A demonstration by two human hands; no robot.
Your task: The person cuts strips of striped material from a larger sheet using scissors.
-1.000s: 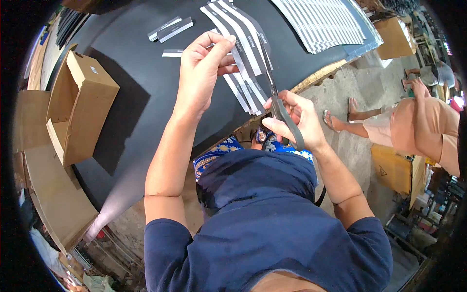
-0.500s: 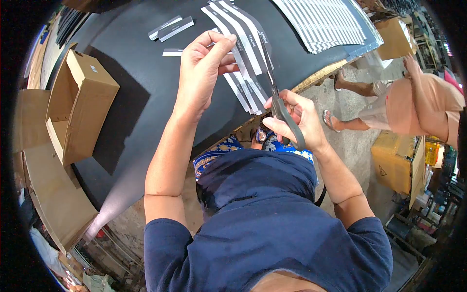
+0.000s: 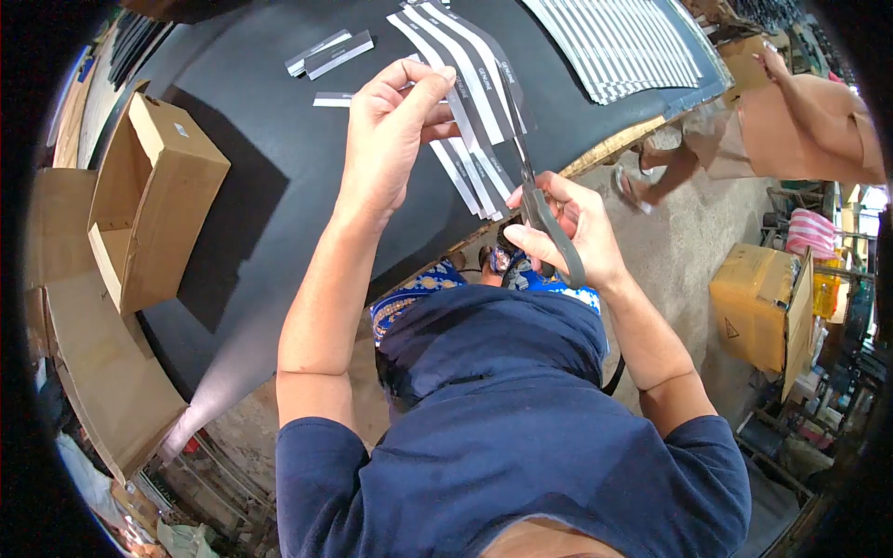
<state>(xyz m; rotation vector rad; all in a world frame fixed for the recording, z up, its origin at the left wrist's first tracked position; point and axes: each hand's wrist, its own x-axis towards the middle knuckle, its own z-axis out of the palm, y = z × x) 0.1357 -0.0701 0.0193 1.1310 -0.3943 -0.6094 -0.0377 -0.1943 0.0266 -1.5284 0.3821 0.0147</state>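
**Black table [image 3: 302, 149] in a workshop: striped sheet [image 3: 484, 84], scissors [image 3: 542, 219], two hands at work**

Surface: dark, smooth top with a worn pale edge, above a grey concrete floor [image 3: 674, 251].

Item one, left hand [image 3: 395, 130]: thumb and forefinger pinched together on the left side of the striped sheet, other fingers curled beneath. We read "GENUINE" on its dark bands, which alternate with white ones.

Item two, right hand [image 3: 579, 232]: wrapped around the black handles of the scissors, near the table's front edge. We see the blades pointing away from the body, lying along the right part of the sheet; we cannot tell how far apart they stand. The two hands are apart, the sheet and blades between them.

Item three, loose strips [image 3: 470, 181]: lying on the table just below the sheet. We count further short pieces [image 3: 337, 56] beyond the left hand, dark and white.

Item four, stack of striped sheets [image 3: 614, 46]: far right of the table.

Item five, open cardboard box [image 3: 181, 200]: on the left of the table, tilted to our view.

Surroundings: we note another person [image 3: 795, 130] in a peach top at right, and a taped carton [image 3: 749, 302] on the floor.
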